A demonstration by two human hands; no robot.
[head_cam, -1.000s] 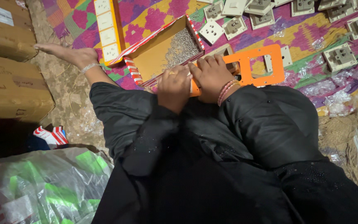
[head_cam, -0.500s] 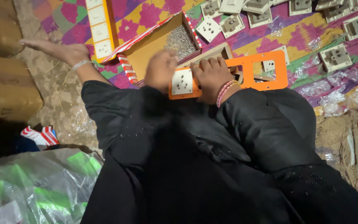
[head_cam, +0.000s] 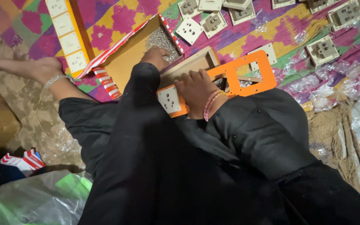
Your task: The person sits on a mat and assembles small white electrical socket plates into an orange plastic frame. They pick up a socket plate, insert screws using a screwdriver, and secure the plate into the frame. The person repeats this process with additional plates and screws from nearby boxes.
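left hand (head_cam: 155, 56) dips fingers-down into the screw box (head_cam: 130, 54), grip hidden, can't tell | right hand (head_cam: 196, 89) lies flat, pinning the orange frame (head_cam: 246, 75) with white socket (head_cam: 168, 99) on lap | tip: probably pinch few screws, frame steady

One orange frame (head_cam: 246, 75) holding one white socket (head_cam: 168, 99). One open box (head_cam: 138, 50) of screws (head_cam: 160, 39). One yellow strip (head_cam: 68, 35) with four white plates. About nine loose socket units (head_cam: 321, 50) scattered across the patterned mat (head_cam: 117, 16).
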